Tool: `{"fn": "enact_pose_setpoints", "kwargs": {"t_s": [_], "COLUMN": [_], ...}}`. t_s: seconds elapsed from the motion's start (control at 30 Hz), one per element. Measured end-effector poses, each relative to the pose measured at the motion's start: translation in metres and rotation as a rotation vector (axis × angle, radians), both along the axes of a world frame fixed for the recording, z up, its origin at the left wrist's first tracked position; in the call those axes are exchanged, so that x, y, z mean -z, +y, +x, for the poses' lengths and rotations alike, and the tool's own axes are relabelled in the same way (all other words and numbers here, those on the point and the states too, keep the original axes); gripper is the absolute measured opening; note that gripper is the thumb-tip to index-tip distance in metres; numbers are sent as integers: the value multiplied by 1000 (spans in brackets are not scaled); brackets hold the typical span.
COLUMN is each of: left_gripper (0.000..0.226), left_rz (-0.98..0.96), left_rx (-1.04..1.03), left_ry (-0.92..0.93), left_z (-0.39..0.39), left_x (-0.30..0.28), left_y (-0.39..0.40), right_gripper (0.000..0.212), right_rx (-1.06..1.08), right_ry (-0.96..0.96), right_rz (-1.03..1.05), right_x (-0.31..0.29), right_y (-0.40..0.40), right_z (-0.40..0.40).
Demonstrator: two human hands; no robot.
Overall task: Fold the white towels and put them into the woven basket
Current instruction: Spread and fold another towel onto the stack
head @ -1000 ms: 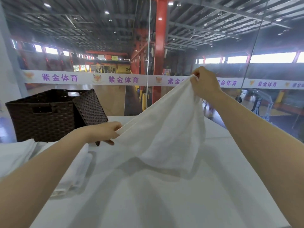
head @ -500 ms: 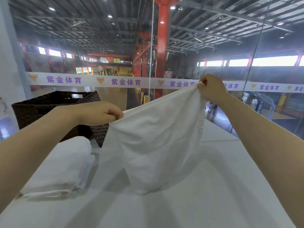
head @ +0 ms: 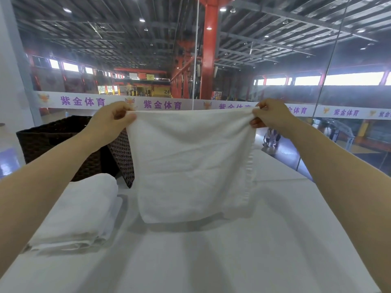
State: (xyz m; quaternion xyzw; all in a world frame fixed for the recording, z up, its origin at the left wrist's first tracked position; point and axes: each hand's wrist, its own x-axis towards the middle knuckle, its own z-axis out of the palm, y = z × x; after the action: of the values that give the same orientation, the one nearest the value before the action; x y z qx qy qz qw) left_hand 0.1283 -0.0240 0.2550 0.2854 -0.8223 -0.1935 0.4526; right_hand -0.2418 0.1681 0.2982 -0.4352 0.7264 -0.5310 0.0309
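Far left: dark woven basket on white table. Near left: folded white towels stacked in front of basket. Left hand pinching upper left corner of white towel. Centre: towel held taut, hanging above table. Right hand pinching upper right corner. Far behind: glass panel, red column.

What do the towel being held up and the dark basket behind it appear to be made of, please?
The held towel looks like soft white cotton cloth, matte: it creases, hangs limp, and has a stitched hem down its right edge. The basket looks woven from dark brown rattan or plastic wicker, with a regular criss-cross weave and slight sheen; which of the two cannot be told.
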Motion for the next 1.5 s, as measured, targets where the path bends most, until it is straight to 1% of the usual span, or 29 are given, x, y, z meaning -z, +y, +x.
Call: {"fn": "enact_pose_setpoints", "kwargs": {"t_s": [0.07,0.1,0.17,0.23,0.3,0.37,0.43,0.5,0.57,0.6,0.67,0.77,0.83,0.9,0.97,1.03,1.1,1.17,1.2,1.27,1.4,1.43,1.5], "left_gripper": [13,16,29,30,25,15,12,17,15,13,12,11,11,12,19,15,13,14,15,18,18,20,22], "left_rz": [74,109,156,199,272,324,293,206,168,175,213,386,489,590,711,824,904,939,945,920,735,691,556], "left_rx": [-26,-50,-106,-159,-158,-123,-102,-142,-147,-121,-42,145,258,349,431,494,533,531,516,425,114,51,-40], "left_ry": [31,17,-75,-130,-54,127,292,309,284,247,81,-235,-406,-562,-687,-789,-841,-814,-766,-627,-403,-380,-415], "left_z": [-3,-4,-7,-12,-18,-24,-28,-29,-23,-18,-2,25,41,52,60,67,70,69,66,56,22,11,-11], "left_x": [3,5,10,13,15,13,9,8,14,19,37,78,114,148,170,179,180,177,176,174,175,178,187], "left_y": [-8,-12,-23,-33,-41,-44,-47,-45,-35,-29,-15,6,20,36,49,57,59,57,56,50,27,19,5], "right_gripper": [12,14,17,18,19,14,9,10,14,15,17,18,14,14,15,19,22,22,21,18,16,15,12], "right_rx": [0,3,3,-3,15,74,95,59,-25,-89,-238,-452,-538,-601,-667,-722,-751,-741,-727,-678,-497,-455,-367], "right_ry": [-23,-33,-54,-52,9,112,138,115,81,55,-21,-194,-290,-315,-295,-292,-312,-327,-316,-290,-226,-199,-137], "right_rz": [28,44,57,75,57,-13,-108,-144,-97,-46,136,480,693,903,1109,1278,1373,1368,1325,1174,822,767,706], "right_x": [4,6,13,21,27,27,24,20,21,25,41,85,123,160,184,194,197,198,199,199,199,201,209], "right_y": [-2,-2,-7,-15,-23,-27,-27,-23,-12,-2,23,59,74,85,95,102,105,105,104,99,80,74,58], "right_z": [-2,-2,-6,-6,-4,-1,1,1,-1,0,-1,-11,-12,-6,2,8,10,9,7,2,-14,-17,-20]}}
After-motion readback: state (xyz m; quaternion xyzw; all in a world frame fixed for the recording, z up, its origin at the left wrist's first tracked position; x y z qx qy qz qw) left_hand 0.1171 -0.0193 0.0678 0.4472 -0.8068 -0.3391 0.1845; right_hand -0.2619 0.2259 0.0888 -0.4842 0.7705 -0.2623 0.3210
